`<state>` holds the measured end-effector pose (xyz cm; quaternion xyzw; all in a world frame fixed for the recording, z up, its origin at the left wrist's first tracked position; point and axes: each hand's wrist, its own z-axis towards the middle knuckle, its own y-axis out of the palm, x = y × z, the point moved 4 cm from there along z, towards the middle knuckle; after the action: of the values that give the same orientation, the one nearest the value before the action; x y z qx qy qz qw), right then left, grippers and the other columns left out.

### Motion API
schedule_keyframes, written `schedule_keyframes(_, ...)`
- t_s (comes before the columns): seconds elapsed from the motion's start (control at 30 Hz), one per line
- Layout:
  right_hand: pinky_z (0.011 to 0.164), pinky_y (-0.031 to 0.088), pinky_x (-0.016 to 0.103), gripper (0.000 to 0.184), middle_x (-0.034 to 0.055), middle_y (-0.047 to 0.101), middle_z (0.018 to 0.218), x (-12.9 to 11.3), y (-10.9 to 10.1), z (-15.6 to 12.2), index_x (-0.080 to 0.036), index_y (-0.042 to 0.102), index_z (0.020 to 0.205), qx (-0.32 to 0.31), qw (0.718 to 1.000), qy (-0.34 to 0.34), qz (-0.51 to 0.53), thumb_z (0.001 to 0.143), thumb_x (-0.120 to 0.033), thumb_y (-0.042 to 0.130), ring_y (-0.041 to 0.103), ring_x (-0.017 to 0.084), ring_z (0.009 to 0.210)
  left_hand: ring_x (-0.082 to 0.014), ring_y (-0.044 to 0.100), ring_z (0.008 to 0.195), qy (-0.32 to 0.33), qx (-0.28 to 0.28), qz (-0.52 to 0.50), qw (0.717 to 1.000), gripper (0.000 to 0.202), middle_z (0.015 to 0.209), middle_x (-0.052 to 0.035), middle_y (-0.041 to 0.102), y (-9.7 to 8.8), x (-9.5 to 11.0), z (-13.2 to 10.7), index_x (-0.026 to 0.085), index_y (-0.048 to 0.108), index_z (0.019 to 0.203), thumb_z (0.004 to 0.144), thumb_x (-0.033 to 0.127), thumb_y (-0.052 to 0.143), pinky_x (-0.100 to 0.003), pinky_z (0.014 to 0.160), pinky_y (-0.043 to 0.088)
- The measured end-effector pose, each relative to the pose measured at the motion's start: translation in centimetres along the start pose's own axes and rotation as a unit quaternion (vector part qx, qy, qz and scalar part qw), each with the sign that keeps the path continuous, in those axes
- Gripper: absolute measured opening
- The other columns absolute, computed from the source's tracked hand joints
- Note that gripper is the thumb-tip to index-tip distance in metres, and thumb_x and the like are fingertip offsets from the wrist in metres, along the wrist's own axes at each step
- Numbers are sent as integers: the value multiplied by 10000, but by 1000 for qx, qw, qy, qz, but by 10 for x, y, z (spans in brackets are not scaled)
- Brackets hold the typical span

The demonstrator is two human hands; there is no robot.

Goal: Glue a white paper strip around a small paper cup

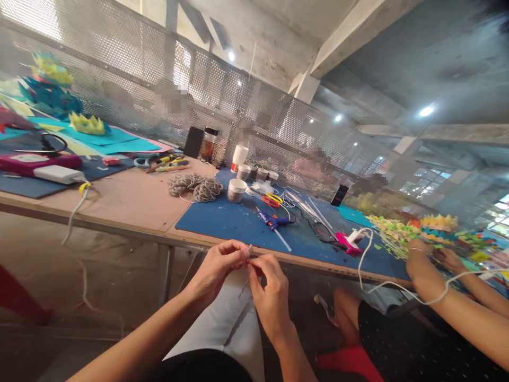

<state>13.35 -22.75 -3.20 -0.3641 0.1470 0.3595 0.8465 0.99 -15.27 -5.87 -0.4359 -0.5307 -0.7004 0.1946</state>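
My left hand point(223, 265) pinches one end of a thin grey cord point(249, 248) between thumb and fingertips, just in front of the table edge. Close against it, my right hand point(271, 289) is closed on the same cord, fingertips nearly touching those of the left. A loose strand hangs below them over my lap. On the table beyond lies a tangled bundle of grey cord point(195, 187). A blue glue gun point(272, 219) with a clear glue stick rests on the blue mat point(214, 220).
Paper cups point(237, 190), scissors point(272, 200) and a drink bottle point(209, 144) stand or lie farther back. A pink power strip point(350, 243) trails a white cable point(361, 268) over the edge. At right, a co-worker's arms point(441, 297) reach toward coloured paper pieces point(393, 233).
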Motion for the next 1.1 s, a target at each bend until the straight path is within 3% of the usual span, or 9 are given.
schedule_keyframes(0.17,750,548,309,151,95,666,1052,0,2,-7,-228,673,1073,60,998,19,22,988,-169,564,664,198,885,-90,541,628,27,21,6,999,202,784,-27,702,4,9,-2,148,726,746,682,267,876,-205,627,446)
schedule_keyframes(0.27,717,534,300,87,64,662,933,1,10,-19,-219,636,1012,88,995,30,33,988,-182,561,643,177,786,-122,625,706,39,32,0,999,218,784,-39,723,7,13,-3,147,719,749,683,278,880,-225,704,494)
schedule_keyframes(0.33,718,534,309,61,53,680,901,0,21,-27,-220,629,1000,67,996,43,44,981,-202,574,650,182,767,-137,652,730,44,42,2,998,233,825,-56,745,8,13,-2,145,715,748,681,290,883,-240,721,510)
schedule_keyframes(0.47,788,568,346,112,82,716,986,0,40,-31,-214,635,1066,46,985,114,124,972,-270,609,695,225,896,-142,664,719,56,54,2,997,254,892,-72,755,10,14,-3,137,705,737,652,284,894,-242,678,520)
schedule_keyframes(0.57,780,585,341,122,79,721,985,-1,50,-25,-209,639,1043,54,967,165,187,958,-297,635,709,220,876,-168,685,781,74,53,1,996,258,939,-70,738,12,16,-4,137,689,732,660,280,891,-246,667,542)
schedule_keyframes(0.7,738,591,323,157,55,721,887,1,58,-14,-194,645,968,77,951,212,213,881,-303,717,709,207,798,-141,647,598,59,65,21,996,312,1013,-58,704,13,17,-7,147,666,762,664,342,889,-257,481,520)
schedule_keyframes(0.77,711,592,316,173,52,726,845,3,61,-10,-190,648,931,76,943,225,232,864,-328,729,707,205,764,-127,628,575,68,71,34,995,320,1013,-60,701,14,18,-8,142,667,759,657,346,892,-248,459,509)
schedule_keyframes(0.93,702,591,314,205,56,742,819,3,62,-8,-188,665,883,81,937,227,253,879,-387,716,708,204,744,-173,660,755,108,82,48,990,265,960,-65,706,14,22,-8,141,680,732,658,297,881,-244,571,540)
schedule_keyframes(1.1,724,584,320,224,57,729,845,8,54,-14,-190,667,898,92,942,223,235,912,-413,686,704,209,785,-155,641,745,87,61,42,993,216,928,-39,694,12,20,-7,159,680,752,700,287,846,-226,575,483)
